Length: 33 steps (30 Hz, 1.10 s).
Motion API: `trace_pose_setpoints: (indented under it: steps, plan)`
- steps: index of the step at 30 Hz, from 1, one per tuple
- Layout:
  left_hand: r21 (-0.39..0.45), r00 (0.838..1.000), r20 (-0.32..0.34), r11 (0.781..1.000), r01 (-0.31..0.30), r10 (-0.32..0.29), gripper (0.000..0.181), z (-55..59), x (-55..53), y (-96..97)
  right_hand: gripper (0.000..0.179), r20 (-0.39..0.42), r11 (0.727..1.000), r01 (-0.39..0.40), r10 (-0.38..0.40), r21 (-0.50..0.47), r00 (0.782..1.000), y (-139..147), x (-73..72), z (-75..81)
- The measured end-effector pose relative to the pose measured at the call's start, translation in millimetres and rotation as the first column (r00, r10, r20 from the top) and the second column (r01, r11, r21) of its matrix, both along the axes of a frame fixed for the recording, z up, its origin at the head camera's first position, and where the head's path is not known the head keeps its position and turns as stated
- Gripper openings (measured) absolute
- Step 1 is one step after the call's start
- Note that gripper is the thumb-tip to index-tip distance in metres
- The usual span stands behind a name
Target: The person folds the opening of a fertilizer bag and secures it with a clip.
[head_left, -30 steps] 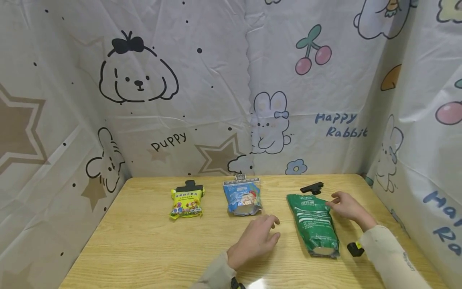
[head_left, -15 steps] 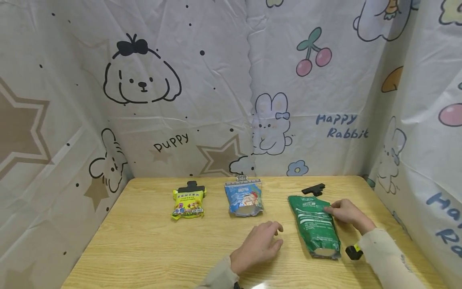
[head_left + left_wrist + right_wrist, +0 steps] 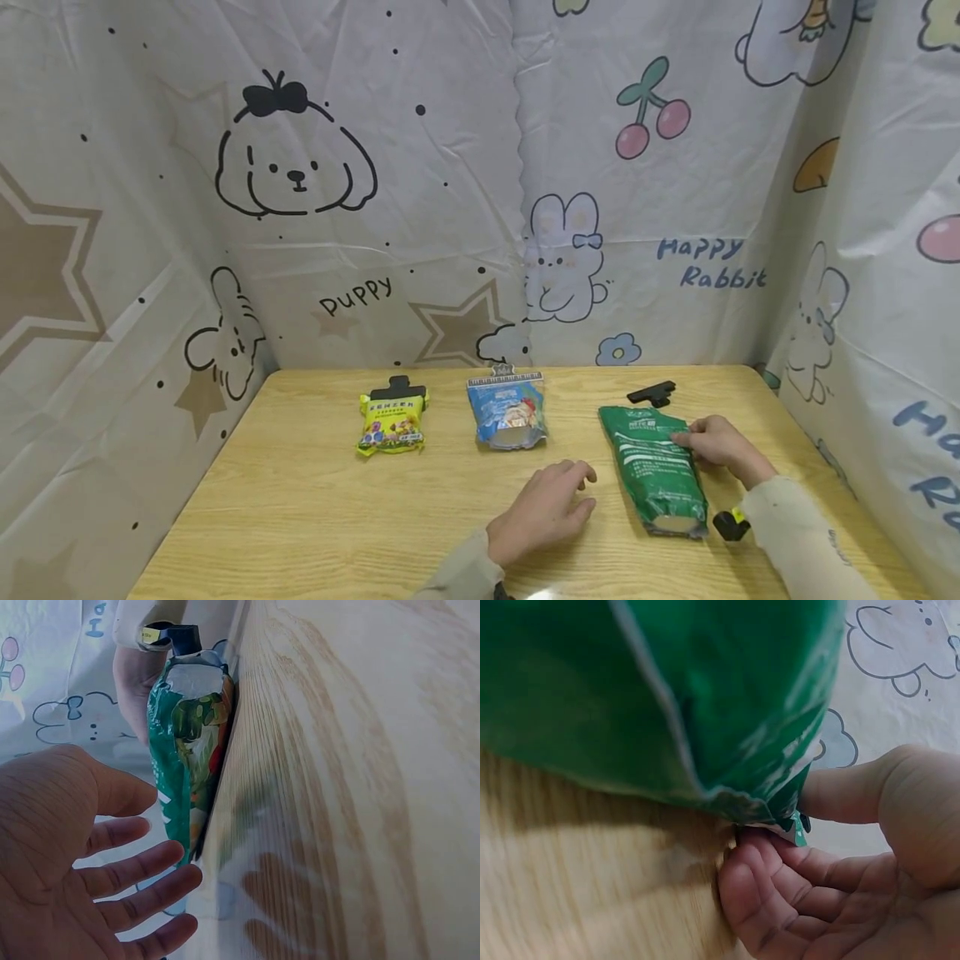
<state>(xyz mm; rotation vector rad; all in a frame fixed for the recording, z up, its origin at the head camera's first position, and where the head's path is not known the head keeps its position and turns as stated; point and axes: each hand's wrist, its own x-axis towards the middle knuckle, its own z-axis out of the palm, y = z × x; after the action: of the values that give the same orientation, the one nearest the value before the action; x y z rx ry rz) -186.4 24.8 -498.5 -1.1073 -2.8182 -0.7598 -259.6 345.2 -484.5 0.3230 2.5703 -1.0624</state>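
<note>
A green printed bag (image 3: 656, 475) lies on the table with its flat bottom towards me. My right hand (image 3: 723, 450) pinches its upper right edge; in the right wrist view the thumb is on top of the crinkled corner (image 3: 799, 825) and the fingers curl below. My left hand (image 3: 543, 510) hovers left of the bag, holding nothing. Its fingers are spread and slightly bent in the left wrist view, where the bag (image 3: 169, 742) stands beyond them. Just behind the bag's top edge lies a loose black bag clip (image 3: 652, 392).
Further left, a blue bag (image 3: 504, 417) has a clear ruler-like clip (image 3: 504, 377) along its top. Beside it sits a yellow packet (image 3: 392, 425) with a black clip (image 3: 399, 387). Patterned white cloth (image 3: 450, 208) hangs behind the wooden table (image 3: 300, 508) and at both sides.
My right hand has come slightly left and down onto the bag's edge and now pinches it. The left hand has drifted a little right, closer to the bag.
</note>
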Motion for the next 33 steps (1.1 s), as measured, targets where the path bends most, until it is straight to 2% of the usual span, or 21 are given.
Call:
trace_pose_setpoints:
  steps: [4, 10, 17, 20, 24, 28, 30, 33]
  plan:
    - [0.016, 0.998, 0.063, 1.000, 0.001, -0.002, 0.032, 0.1, -4.9, 7.6, 0.034, 0.010, 0.999, 0.041, -0.041, -0.036, 0.999, 2.3, -0.9, -1.9]
    - [0.025, 0.994, 0.107, 1.000, -0.009, 0.006, 0.043, 0.8, -17.5, 25.7, 0.037, 0.013, 0.994, 0.083, -0.082, -0.067, 0.997, 3.6, -1.5, -2.4]
    - [0.032, 0.980, 0.198, 0.999, -0.025, 0.018, 0.051, 1.5, -33.8, 46.7, 0.042, 0.002, 0.993, 0.088, -0.089, -0.081, 0.996, 2.9, -0.2, -3.0]
    - [0.033, 0.968, 0.252, 0.999, -0.026, 0.017, 0.052, 3.1, -39.0, 53.7, 0.043, 0.002, 0.993, 0.087, -0.087, -0.076, 0.996, 3.5, 0.6, -3.8]
    - [0.029, 0.940, 0.338, 0.998, -0.055, 0.042, 0.054, 4.8, -43.3, 61.2, 0.041, 0.017, 0.993, 0.076, -0.074, -0.091, 0.997, 2.5, 1.7, -3.0]
    - [0.055, 0.918, 0.393, 0.996, -0.076, 0.048, 0.054, 5.2, -46.8, 66.4, 0.045, 0.025, 0.991, 0.058, -0.055, -0.123, 0.998, -0.7, 2.7, 1.1]
    - [0.098, 0.889, 0.456, 0.990, -0.099, 0.044, 0.054, 4.8, -47.4, 67.3, 0.049, 0.026, 0.991, 0.047, -0.044, -0.129, 0.999, -2.0, 3.4, 2.6]
    - [0.181, 0.814, 0.580, 0.970, -0.165, 0.030, 0.053, 4.3, -46.7, 67.7, 0.054, 0.027, 0.990, 0.043, -0.040, -0.132, 0.999, -3.7, 5.1, 3.4]
